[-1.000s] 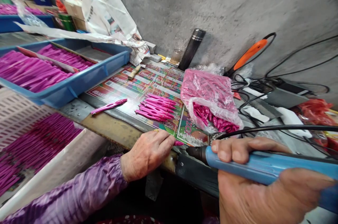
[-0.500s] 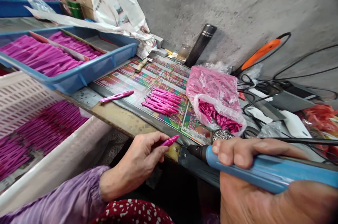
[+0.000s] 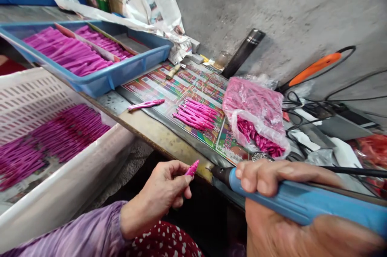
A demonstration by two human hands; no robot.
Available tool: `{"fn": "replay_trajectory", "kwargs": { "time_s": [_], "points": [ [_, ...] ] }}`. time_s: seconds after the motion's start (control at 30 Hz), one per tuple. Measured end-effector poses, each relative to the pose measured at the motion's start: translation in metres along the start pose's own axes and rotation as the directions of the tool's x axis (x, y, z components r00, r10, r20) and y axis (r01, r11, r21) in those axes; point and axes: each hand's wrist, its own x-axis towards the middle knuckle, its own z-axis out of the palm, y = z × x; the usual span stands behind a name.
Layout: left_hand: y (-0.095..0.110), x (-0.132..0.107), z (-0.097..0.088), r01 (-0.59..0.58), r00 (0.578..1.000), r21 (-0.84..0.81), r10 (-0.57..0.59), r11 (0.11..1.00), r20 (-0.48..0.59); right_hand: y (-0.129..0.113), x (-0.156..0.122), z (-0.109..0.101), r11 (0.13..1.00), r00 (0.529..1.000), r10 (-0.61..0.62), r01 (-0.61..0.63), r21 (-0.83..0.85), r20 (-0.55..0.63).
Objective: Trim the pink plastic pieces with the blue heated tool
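Observation:
My left hand (image 3: 165,186) pinches a small pink pointed plastic piece (image 3: 192,168) between thumb and fingers; its rear part is hidden in the grip. In my right hand (image 3: 290,200) lies a blue electric screwdriver (image 3: 308,204), its dark tip aimed left at the pink piece, a short gap apart. Beyond my hands, a bundle of similar slender pink pieces (image 3: 196,114) rests on the printed mat (image 3: 163,81). One single pink piece (image 3: 146,104) lies to its left. A clear bag of pink parts (image 3: 254,99) stands open at the right.
A divided blue tray (image 3: 102,79) of pink pieces sits at the back left. Below it, a white basket (image 3: 30,99) holds more. Along the wall are a black cylinder (image 3: 244,53), an orange-handled tool (image 3: 314,69) and tangled cables. A short tool (image 3: 173,71) lies on the mat.
The view has shifted, so the bench things appear further right. My left hand has tilted the pink piece more upright, and the screwdriver tip has come a little nearer to it.

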Motion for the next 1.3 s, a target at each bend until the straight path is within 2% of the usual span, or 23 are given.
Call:
{"fn": "replay_trajectory", "kwargs": {
  "time_s": [0.13, 0.23, 0.67, 0.83, 0.93, 1.07, 1.3],
  "points": [
    [0.000, 0.004, 0.006, 0.080, 0.997, -0.124, -0.078, 0.989, 0.015, 0.002, -0.003, 0.003, 0.999, 1.000, -0.007, 0.006, 0.031, 0.012],
    [0.004, 0.007, 0.009, 0.098, 0.995, -0.162, -0.098, 0.982, 0.008, 0.004, -0.004, 0.003, 0.999, 1.000, -0.006, 0.006, 0.031, 0.010],
    [0.000, 0.008, 0.014, 0.097, 0.993, -0.160, -0.106, 0.982, -0.048, 0.004, -0.002, 0.005, 0.998, 0.998, -0.043, 0.041, 0.053, 0.048],
    [-0.002, 0.011, 0.017, 0.113, 0.989, -0.142, -0.126, 0.983, -0.083, 0.003, 0.000, 0.006, 0.998, 0.995, 0.015, -0.020, 0.054, 0.103],
    [-0.003, 0.012, 0.020, 0.113, 0.987, -0.130, -0.126, 0.985, -0.102, 0.003, -0.001, 0.002, 0.997, 0.995, -0.007, 0.000, 0.072, 0.096],
    [-0.004, 0.013, 0.022, 0.096, 0.987, -0.124, -0.111, 0.988, -0.118, 0.003, -0.003, -0.007, 0.988, 0.977, 0.099, -0.119, 0.093, 0.191],
    [-0.002, 0.012, 0.023, 0.104, 0.984, -0.130, -0.121, 0.986, -0.131, 0.007, -0.005, -0.014, 0.993, 0.976, 0.075, -0.092, 0.075, 0.203]
  ]
}}
